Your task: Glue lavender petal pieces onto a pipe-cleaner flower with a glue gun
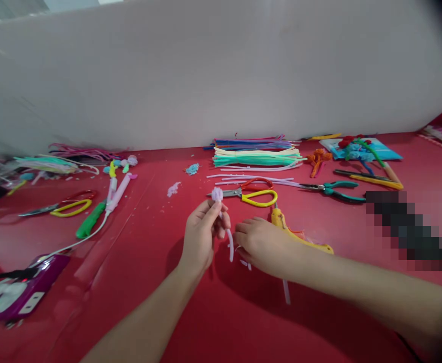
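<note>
My left hand point(202, 234) is closed in a pinch around a pale lilac pipe cleaner flower point(217, 194), just below its fluffy head. The curved lilac stem point(231, 246) hangs out beneath my fingers. Close by on the right, my right hand point(259, 243) is low over the red table with its fingers bent together; what they grip, if anything, is hidden. Short lilac pipe cleaner pieces point(245, 263) lie beside its fingertips, and another lilac piece point(286, 292) shows below the wrist. A yellow glue gun point(278, 219) lies partly behind my right forearm.
Scissors point(259, 197) with red and yellow handles lie beyond my hands. Teal pliers point(338, 187) rest to their right. Bundled pipe cleaners point(257, 156) line the white wall. At left are more scissors point(69, 207), a pink corded tool point(118, 194) and a purple power strip point(47, 280).
</note>
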{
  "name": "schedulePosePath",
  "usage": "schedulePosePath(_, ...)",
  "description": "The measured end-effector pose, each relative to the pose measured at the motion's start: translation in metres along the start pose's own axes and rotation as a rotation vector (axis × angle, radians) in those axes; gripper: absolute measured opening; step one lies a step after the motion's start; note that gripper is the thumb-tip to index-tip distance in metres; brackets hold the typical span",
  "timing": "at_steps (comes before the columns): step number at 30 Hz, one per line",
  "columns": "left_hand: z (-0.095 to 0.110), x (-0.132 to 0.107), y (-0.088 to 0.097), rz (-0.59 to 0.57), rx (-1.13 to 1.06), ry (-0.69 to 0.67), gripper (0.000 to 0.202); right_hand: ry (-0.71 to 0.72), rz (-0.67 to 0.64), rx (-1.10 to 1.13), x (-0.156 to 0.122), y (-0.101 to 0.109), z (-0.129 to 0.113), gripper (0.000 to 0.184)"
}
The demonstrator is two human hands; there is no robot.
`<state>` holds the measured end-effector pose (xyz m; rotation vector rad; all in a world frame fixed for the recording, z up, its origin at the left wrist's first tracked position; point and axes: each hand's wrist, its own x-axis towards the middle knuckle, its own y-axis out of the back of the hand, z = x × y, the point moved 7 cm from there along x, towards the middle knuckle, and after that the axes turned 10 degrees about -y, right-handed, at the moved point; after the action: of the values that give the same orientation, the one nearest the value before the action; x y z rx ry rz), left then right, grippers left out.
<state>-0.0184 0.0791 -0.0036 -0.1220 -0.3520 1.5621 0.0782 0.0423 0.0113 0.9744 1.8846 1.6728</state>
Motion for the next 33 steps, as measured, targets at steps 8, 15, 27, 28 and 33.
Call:
schedulePosePath(8,0.004,-0.003,-0.004,-0.028,-0.042,-0.031,0.017,0.023,0.037,0.011,0.008,-0.014,-0.001,0.010)
schedulePosePath(15,0.003,-0.008,-0.008,-0.067,-0.065,-0.026,0.017,-0.037,0.005,0.103,0.009,-0.019,0.006,0.012)
schedulePosePath(27,-0.006,-0.026,-0.031,-0.186,-0.155,0.168,0.019,-0.410,0.218,0.519,-0.018,0.062,0.078,0.014)
schedulePosePath(28,-0.008,-0.027,-0.033,-0.195,-0.166,0.187,0.019,-0.405,0.225,0.543,-0.021,0.066,0.078,0.013)
schedulePosePath(33,-0.014,-0.032,-0.038,-0.240,-0.205,0.263,0.019,-0.348,0.257,0.592,-0.025,0.077,0.075,0.012)
